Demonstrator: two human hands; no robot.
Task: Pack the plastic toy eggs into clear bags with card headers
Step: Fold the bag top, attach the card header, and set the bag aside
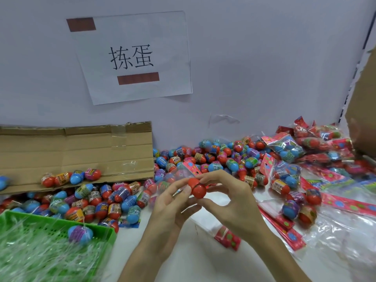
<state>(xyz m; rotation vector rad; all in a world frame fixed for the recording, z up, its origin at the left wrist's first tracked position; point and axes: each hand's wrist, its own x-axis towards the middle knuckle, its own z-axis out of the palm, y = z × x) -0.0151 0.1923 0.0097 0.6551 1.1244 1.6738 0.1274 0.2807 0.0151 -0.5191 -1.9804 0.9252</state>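
Note:
Both my hands meet over the middle of the white table. My left hand (171,202) and my right hand (227,198) pinch a red plastic toy egg (197,188) between their fingertips; its two halves sit slightly offset. Behind the egg a clear bag with a pink card header (190,166) stands up, blurred; I cannot tell which hand touches it. Several loose red and blue eggs (114,200) lie heaped on the table. Filled bags (289,148) pile up at the right.
A green plastic basket (101,239) with clear wrappers and one egg stands at the lower left. A flattened cardboard sheet (81,151) leans on the wall at the left. Empty header bags (284,226) lie stacked to the right. A cardboard box (364,110) stands at the far right.

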